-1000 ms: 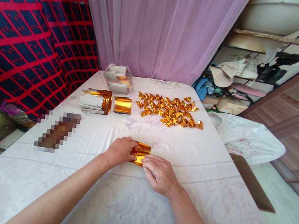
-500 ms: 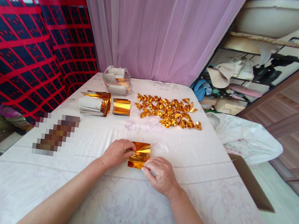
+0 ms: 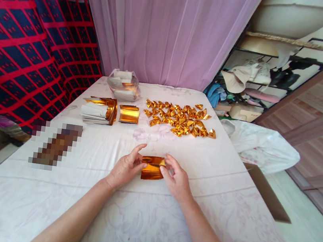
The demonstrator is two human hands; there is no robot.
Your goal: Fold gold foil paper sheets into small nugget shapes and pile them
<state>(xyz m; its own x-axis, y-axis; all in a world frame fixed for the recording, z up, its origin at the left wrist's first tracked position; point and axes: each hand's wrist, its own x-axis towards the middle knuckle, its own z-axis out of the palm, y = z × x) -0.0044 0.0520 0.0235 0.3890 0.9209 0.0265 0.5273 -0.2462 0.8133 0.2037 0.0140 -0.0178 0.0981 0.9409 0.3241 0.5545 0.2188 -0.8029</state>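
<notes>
A shiny gold foil paper sheet (image 3: 152, 172) is held between my two hands over the near middle of the table, its surface bent. My left hand (image 3: 124, 168) grips its left edge, thumb on the front and index finger raised above the sheet. At the right edge, my right hand (image 3: 177, 179) pinches the upper corner between thumb and fingers. Farther off lie many folded gold foil pieces (image 3: 180, 117) in a loose spread. Left of them stand a small stack of gold foil sheets (image 3: 129, 114) and a larger stack of foil sheets with pale backs (image 3: 95, 112).
A clear plastic bag (image 3: 123, 85) of more sheets sits at the table's back left. A blurred-out item (image 3: 57, 144) lies at the left. Beyond the right edge are a white plastic bag (image 3: 266, 145), a brown cardboard piece (image 3: 268, 194) and a loaded shelf (image 3: 267, 53).
My left fingers have lifted off the sheet's face and spread upward. My right hand has moved from the lower right corner to the upper right. The sheet now bends more.
</notes>
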